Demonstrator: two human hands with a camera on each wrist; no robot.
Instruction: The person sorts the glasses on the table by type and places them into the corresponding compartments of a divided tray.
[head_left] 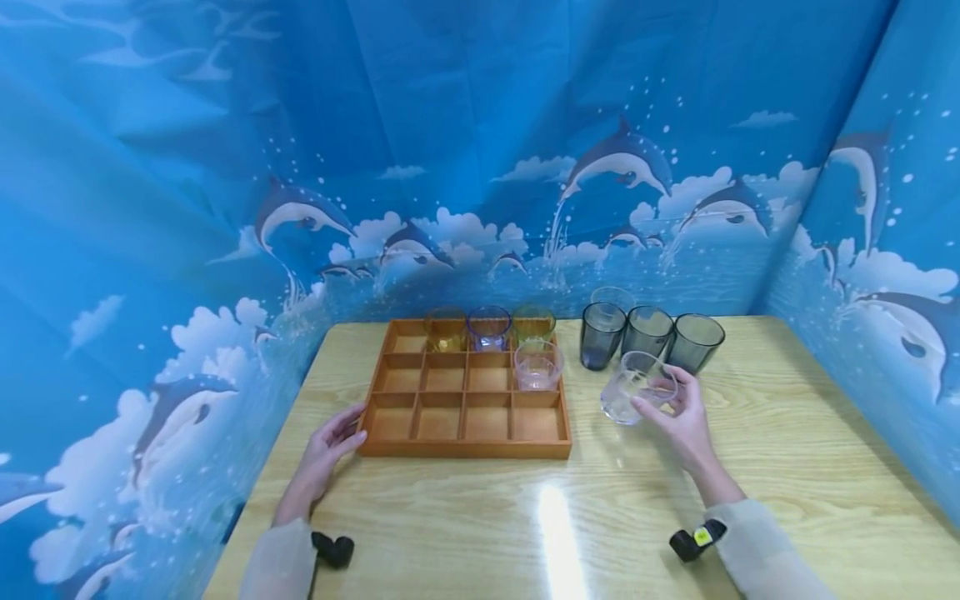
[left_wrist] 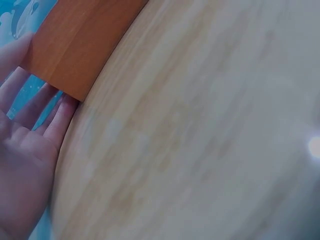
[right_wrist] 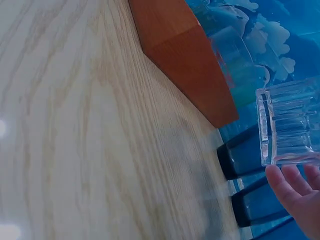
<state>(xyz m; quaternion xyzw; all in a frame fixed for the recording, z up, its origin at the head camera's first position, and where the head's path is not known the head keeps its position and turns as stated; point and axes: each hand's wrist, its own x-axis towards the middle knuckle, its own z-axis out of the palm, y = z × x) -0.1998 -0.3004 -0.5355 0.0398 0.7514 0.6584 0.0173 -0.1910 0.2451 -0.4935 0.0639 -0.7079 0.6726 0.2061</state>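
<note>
My right hand point(head_left: 686, 417) grips a clear glass tumbler point(head_left: 626, 392), tilted above the table to the right of the tray. In the right wrist view its fluted glass wall shows above the fingers point(right_wrist: 287, 187). My left hand point(head_left: 330, 446) holds the front left corner of a wooden compartment tray point(head_left: 465, 448), thumb over the rim and fingers against the outer side. In the tray's back row stand an amber glass point(head_left: 446, 333), a blue glass point(head_left: 490, 332) and a yellow-green glass point(head_left: 534, 329). A clear pinkish glass point(head_left: 537, 371) occupies the middle row's rightmost compartment.
Three tall smoky grey glasses point(head_left: 647, 333) stand right of the tray near the back edge. Behind them shows the rim of another clear glass point(head_left: 612, 296). A blue dolphin-print curtain point(head_left: 465, 150) borders the wood-grain table point(head_left: 450, 533) behind and at both sides.
</note>
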